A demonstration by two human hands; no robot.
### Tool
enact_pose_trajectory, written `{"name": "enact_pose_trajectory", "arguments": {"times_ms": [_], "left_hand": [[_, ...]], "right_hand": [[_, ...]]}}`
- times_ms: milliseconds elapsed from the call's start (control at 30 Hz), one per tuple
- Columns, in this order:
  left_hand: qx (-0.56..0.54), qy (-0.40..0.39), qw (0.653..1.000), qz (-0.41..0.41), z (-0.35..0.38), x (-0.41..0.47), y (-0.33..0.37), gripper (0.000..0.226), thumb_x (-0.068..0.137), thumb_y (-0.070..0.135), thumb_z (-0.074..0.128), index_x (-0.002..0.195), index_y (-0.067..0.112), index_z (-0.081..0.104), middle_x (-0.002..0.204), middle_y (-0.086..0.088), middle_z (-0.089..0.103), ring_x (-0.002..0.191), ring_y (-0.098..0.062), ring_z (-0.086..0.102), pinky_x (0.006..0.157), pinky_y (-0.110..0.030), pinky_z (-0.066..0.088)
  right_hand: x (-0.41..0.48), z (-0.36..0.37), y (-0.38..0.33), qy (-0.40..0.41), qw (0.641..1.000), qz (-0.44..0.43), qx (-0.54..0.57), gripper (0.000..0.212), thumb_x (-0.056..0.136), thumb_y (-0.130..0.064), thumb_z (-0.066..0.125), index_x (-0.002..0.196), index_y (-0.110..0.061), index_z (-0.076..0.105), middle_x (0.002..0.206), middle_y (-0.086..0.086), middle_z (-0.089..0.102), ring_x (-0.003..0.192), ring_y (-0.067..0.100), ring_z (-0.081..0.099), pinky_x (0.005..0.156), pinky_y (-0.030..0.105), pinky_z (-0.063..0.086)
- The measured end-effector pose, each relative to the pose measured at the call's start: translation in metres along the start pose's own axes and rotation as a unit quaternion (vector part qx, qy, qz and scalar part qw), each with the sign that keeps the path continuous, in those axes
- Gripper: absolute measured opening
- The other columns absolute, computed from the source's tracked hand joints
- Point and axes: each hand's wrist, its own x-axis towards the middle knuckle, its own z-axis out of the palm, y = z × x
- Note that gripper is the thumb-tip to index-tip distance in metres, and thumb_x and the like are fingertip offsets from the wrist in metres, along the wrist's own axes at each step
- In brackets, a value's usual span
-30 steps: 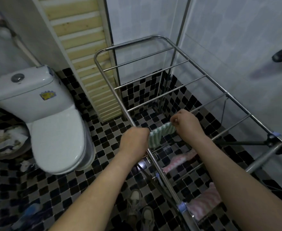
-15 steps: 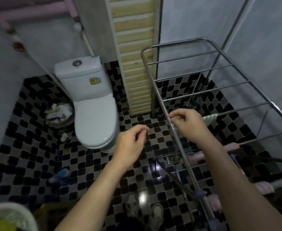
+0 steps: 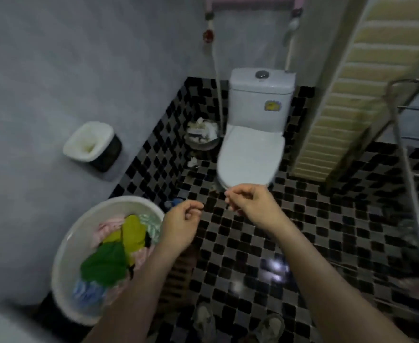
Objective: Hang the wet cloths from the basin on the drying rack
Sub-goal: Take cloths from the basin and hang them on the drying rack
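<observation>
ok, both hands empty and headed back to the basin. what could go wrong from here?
1. The cloths lie tangled in the basin; the left hand may lift several at once and drop one on the floor.
2. The tiled floor shows shiny glare near the shoes; it may be wet and slippery.
3. The drying rack stands close beside the right hand's arm; turning back could knock it.

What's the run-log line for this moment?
left hand: empty, beside basin | right hand: empty, over floor | basin: cloths inside | drying rack: far right
</observation>
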Motion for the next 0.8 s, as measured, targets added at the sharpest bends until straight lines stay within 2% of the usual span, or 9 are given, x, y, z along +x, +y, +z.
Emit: {"name": "enact_pose_trajectory", "arguments": {"times_ms": [133,267,333,433,500,567,633,700,800], "left_hand": [[0.0,0.064,0.995,-0.077,-0.058,-0.009,-0.074,0.022,0.092,0.009,0.051,0.097,0.026,0.065,0.101,0.002,0.067,0.091,-0.016,0.06,0.075,-0.028,0.048],[0.039,0.07,0.985,-0.153,-0.095,-0.016,-0.139,0.026,0.092,0.012,0.052,0.114,0.017,0.065,0.116,-0.004,0.065,0.104,-0.024,0.06,0.083,-0.03,0.047],[0.049,0.075,0.98,-0.177,-0.109,-0.017,-0.171,0.029,0.091,0.012,0.051,0.116,0.016,0.065,0.121,-0.006,0.065,0.108,-0.027,0.06,0.087,-0.033,0.048],[0.065,0.031,0.978,-0.197,-0.113,-0.015,-0.212,0.029,0.093,0.013,0.048,0.115,0.015,0.066,0.117,-0.009,0.067,0.104,-0.03,0.061,0.086,-0.035,0.049],[0.067,-0.018,0.979,-0.192,-0.104,-0.014,-0.227,0.03,0.094,0.011,0.048,0.119,0.007,0.063,0.125,-0.013,0.062,0.112,-0.031,0.057,0.09,-0.034,0.045],[0.044,-0.055,0.979,-0.192,-0.092,-0.012,-0.241,0.031,0.094,0.01,0.05,0.122,0.005,0.062,0.128,-0.013,0.061,0.117,-0.03,0.055,0.092,-0.03,0.043],[0.026,-0.087,0.977,-0.195,-0.079,-0.011,-0.251,0.03,0.092,0.011,0.053,0.119,0.005,0.062,0.122,-0.015,0.064,0.11,-0.029,0.058,0.09,-0.032,0.046],[0.014,-0.129,0.971,-0.199,-0.069,-0.01,-0.261,0.032,0.087,0.016,0.062,0.119,0.011,0.063,0.116,-0.011,0.067,0.106,-0.025,0.061,0.089,-0.034,0.05],[0.066,-0.159,0.967,-0.188,-0.06,-0.011,-0.27,0.031,0.075,0.029,0.07,0.104,0.02,0.068,0.103,-0.004,0.072,0.097,-0.023,0.067,0.083,-0.036,0.054]], "right_hand": [[0.025,0.094,0.011,-0.1,0.991,0.033,-0.081,0.015,0.098,-0.019,0.053,0.095,-0.026,0.065,0.097,0.008,0.071,0.087,0.024,0.068,0.084,0.041,0.055],[0.046,0.164,0.03,-0.173,0.968,0.038,-0.177,0.021,0.098,-0.025,0.049,0.116,-0.023,0.061,0.095,0.007,0.071,0.083,0.032,0.066,0.074,0.039,0.054],[0.057,0.199,0.042,-0.202,0.954,0.041,-0.219,0.027,0.096,-0.019,0.05,0.121,-0.018,0.061,0.104,0.008,0.069,0.089,0.03,0.065,0.077,0.037,0.051],[0.067,0.237,0.06,-0.244,0.925,0.056,-0.287,0.037,0.092,-0.012,0.051,0.128,-0.013,0.058,0.118,0.011,0.064,0.107,0.029,0.061,0.088,0.033,0.048],[0.068,0.253,0.073,-0.265,0.898,0.059,-0.347,0.042,0.093,-0.012,0.05,0.135,-0.013,0.053,0.127,0.012,0.061,0.116,0.031,0.058,0.092,0.028,0.045],[0.072,0.27,0.09,-0.294,0.855,0.027,-0.427,0.037,0.094,-0.015,0.048,0.131,-0.016,0.051,0.126,0.012,0.062,0.111,0.03,0.06,0.09,0.031,0.048],[0.074,0.284,0.103,-0.309,0.807,-0.002,-0.504,0.03,0.094,-0.018,0.05,0.124,-0.02,0.051,0.117,0.011,0.067,0.102,0.028,0.065,0.082,0.031,0.05],[0.076,0.293,0.105,-0.306,0.77,-0.026,-0.56,0.028,0.094,-0.017,0.051,0.122,-0.015,0.055,0.114,0.012,0.068,0.103,0.028,0.065,0.084,0.033,0.05],[0.075,0.297,0.101,-0.271,0.747,-0.031,-0.606,0.024,0.094,-0.006,0.047,0.113,-0.004,0.06,0.114,0.016,0.067,0.106,0.032,0.064,0.088,0.038,0.05]]}}
